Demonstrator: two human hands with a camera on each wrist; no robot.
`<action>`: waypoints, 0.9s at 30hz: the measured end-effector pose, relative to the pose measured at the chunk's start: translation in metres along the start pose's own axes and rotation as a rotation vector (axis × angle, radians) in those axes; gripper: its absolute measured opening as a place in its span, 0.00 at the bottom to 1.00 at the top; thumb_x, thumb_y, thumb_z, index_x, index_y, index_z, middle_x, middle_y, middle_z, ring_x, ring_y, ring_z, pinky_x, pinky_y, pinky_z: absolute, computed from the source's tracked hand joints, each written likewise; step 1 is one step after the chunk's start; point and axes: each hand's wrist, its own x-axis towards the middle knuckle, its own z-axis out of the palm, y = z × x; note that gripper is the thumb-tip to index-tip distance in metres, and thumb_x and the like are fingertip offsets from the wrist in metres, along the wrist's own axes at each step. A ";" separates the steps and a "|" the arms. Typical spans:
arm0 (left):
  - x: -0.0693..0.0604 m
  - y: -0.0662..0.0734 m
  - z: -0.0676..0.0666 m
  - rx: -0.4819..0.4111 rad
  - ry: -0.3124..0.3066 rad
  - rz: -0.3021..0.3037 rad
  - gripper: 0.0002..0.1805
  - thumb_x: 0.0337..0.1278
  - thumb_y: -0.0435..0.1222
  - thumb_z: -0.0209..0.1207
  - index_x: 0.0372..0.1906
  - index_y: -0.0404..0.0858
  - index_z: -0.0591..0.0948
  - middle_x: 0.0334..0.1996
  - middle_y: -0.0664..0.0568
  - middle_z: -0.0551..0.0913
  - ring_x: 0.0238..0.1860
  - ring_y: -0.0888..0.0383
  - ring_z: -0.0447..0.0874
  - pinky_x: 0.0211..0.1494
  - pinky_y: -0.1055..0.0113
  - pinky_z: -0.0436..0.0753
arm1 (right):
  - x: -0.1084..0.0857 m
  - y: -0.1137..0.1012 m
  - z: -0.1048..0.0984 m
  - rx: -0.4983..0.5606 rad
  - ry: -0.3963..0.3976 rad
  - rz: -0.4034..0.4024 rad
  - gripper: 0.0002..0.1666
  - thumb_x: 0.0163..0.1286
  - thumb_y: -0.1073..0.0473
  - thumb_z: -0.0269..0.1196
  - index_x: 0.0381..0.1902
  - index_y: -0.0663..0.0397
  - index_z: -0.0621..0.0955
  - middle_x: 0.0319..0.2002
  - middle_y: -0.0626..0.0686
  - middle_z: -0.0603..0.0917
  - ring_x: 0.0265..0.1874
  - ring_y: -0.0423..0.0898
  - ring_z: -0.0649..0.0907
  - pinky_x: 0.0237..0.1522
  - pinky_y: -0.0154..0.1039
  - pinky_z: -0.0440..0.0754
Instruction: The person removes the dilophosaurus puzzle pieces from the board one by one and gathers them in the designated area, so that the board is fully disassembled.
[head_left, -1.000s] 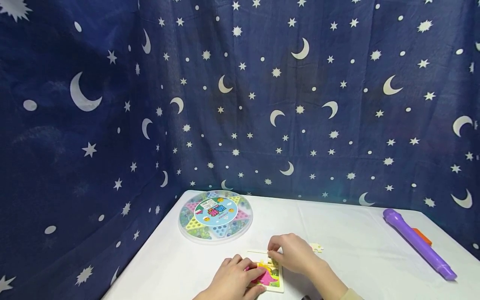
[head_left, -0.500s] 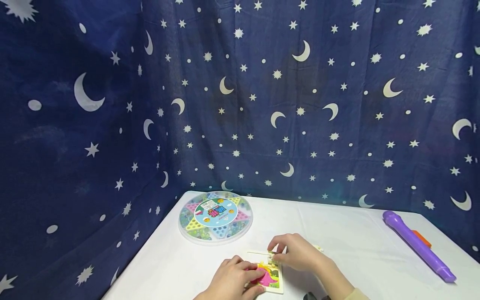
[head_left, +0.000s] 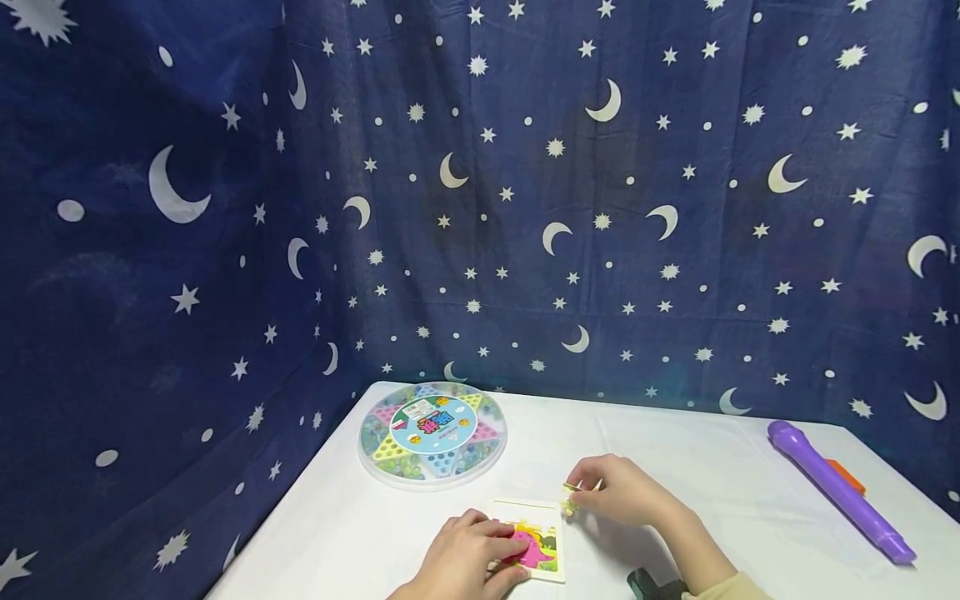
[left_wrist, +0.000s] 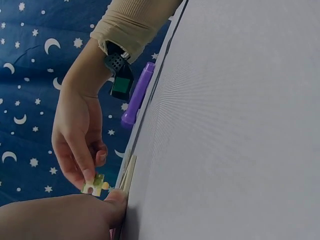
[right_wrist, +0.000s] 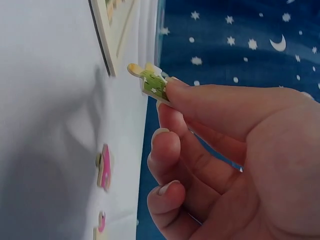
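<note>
A jigsaw puzzle board (head_left: 537, 550) with a pale frame and a pink dinosaur picture lies on the white table. My left hand (head_left: 468, 554) rests on its left part, fingers lying over the picture and thumb at the near edge. Beyond the board's right edge, my right hand (head_left: 626, 492) pinches a green and yellow jigsaw piece (right_wrist: 153, 85) between thumb and index finger, clear of the board. In the right wrist view, loose pieces with pink on them, such as a pink jigsaw piece (right_wrist: 104, 169), lie on the table below the right hand.
A round Chinese checkers box (head_left: 432, 433) with marbles under its clear lid sits at the back left of the table (head_left: 697, 475). Along the right side lies a purple microphone-shaped stick (head_left: 840, 492), with an orange object (head_left: 846, 476) beside it. A starry blue curtain hangs behind.
My right hand has lifted the jigsaw piece from the board's upper right corner and carried it to the right. The left hand has stayed on the board.
</note>
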 end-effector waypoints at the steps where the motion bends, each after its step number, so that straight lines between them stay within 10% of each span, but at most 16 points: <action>1: 0.000 0.000 0.000 0.000 0.003 0.003 0.19 0.66 0.59 0.61 0.55 0.59 0.89 0.50 0.62 0.87 0.48 0.63 0.78 0.47 0.63 0.78 | -0.001 0.002 -0.002 -0.001 0.007 0.001 0.06 0.64 0.58 0.72 0.38 0.48 0.86 0.28 0.40 0.82 0.26 0.41 0.78 0.29 0.40 0.75; 27: 0.000 0.001 0.001 0.047 0.066 0.071 0.18 0.66 0.56 0.63 0.54 0.55 0.89 0.51 0.60 0.87 0.49 0.60 0.79 0.45 0.62 0.78 | -0.014 0.025 -0.028 0.071 0.027 0.137 0.06 0.71 0.59 0.65 0.42 0.52 0.86 0.31 0.47 0.83 0.26 0.46 0.81 0.29 0.43 0.78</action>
